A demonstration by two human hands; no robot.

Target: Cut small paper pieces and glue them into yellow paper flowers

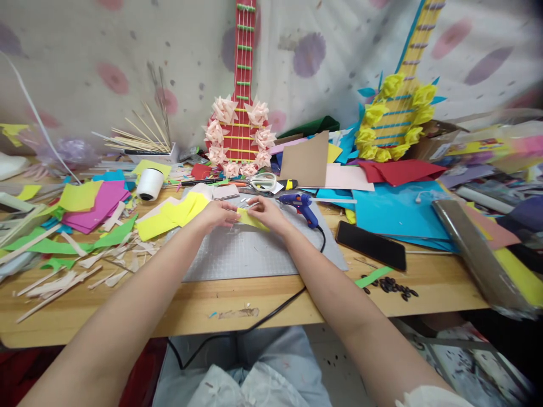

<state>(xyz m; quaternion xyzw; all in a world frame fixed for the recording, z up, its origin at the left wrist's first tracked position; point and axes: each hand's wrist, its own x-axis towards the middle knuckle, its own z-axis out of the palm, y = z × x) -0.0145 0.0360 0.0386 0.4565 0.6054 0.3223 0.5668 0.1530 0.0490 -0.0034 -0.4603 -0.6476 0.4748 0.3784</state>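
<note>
My left hand (220, 214) and my right hand (267, 213) meet over a grey cutting mat (254, 254) and both pinch one small piece of yellow paper (251, 219). The paper lies low over the mat between my fingertips. A blue glue gun (302, 206) rests just right of my right hand, its black cord running off the table's front edge. Larger yellow sheets (172, 217) lie left of my left hand.
Scissors (263, 182) and a white spool (149, 184) lie behind the mat. A black phone (371, 245) and dark seeds (394, 287) are at the right. Paper scraps and wood sticks (63, 280) litter the left. Two paper guitars (240, 113) lean on the wall.
</note>
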